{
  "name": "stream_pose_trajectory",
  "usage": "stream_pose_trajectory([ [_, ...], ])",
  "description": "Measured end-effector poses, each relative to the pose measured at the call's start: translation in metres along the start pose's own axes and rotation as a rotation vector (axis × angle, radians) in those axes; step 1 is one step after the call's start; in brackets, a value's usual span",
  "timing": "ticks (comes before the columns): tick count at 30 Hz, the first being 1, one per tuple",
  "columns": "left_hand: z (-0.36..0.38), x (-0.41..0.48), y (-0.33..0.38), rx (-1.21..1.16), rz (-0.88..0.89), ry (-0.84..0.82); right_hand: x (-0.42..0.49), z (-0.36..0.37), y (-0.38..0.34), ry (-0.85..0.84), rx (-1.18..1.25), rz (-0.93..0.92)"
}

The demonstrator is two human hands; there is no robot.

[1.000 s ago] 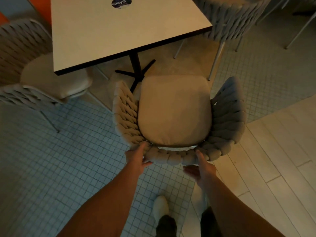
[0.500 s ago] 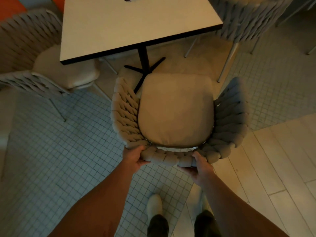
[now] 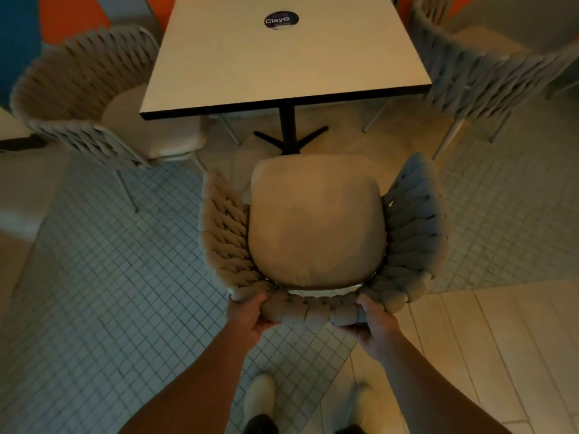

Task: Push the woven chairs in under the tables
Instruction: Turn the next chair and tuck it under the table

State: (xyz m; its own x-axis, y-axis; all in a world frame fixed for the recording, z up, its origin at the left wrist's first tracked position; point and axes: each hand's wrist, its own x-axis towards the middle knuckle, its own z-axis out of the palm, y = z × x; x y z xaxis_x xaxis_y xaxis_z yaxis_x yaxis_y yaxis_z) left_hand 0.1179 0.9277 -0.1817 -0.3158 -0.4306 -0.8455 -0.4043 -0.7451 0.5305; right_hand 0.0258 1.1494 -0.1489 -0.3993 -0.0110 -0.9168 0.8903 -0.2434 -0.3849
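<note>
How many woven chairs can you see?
3: the middle chair, gripped by the left hand and right hand; the left chair, partly under the table; the right chair, beside the table. Others may be hidden.

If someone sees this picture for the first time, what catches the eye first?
The woven chair with its beige cushion fills the centre; the left hand and right hand grip its back rim. Beyond it stands the pale table with a round sticker, the seat not yet under it.
</note>
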Motion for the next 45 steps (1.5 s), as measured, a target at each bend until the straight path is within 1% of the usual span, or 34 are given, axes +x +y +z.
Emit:
stream_pose_trajectory([
  [6, 0.019, -0.003, -0.013, -0.025, 0.043, 0.003, 0.012, -0.013, -0.025, -0.063, -0.012, 0.045],
  [11, 0.014, -0.006, -0.010, -0.016, 0.021, 0.007, 0.005, -0.019, -0.025, -0.095, -0.032, 0.028],
  [14, 0.011, -0.017, -0.005, -0.011, 0.010, 0.002, 0.001, -0.022, -0.037, 0.001, -0.016, -0.018],
  [18, 0.014, -0.024, -0.001, -0.011, -0.022, -0.053, -0.007, -0.016, -0.046, 0.108, -0.106, -0.063],
  [20, 0.017, -0.023, 0.000, 0.007, -0.029, -0.041, -0.009, -0.012, -0.046, 0.160, -0.140, -0.070],
  [26, 0.006, -0.022, 0.004, 0.019, -0.051, 0.003, -0.013, -0.004, -0.038, 0.207, -0.172, -0.056],
  [34, -0.013, -0.023, 0.007, 0.024, -0.033, 0.049, -0.011, 0.000, -0.022, 0.163, -0.202, -0.056],
  [40, -0.016, -0.029, 0.007, 0.025, -0.025, 0.001, -0.004, -0.013, -0.022, 0.029, -0.200, -0.034],
  [45, -0.011, -0.037, 0.001, 0.003, 0.022, 0.036, -0.005, -0.012, -0.021, 0.058, -0.170, -0.009],
])
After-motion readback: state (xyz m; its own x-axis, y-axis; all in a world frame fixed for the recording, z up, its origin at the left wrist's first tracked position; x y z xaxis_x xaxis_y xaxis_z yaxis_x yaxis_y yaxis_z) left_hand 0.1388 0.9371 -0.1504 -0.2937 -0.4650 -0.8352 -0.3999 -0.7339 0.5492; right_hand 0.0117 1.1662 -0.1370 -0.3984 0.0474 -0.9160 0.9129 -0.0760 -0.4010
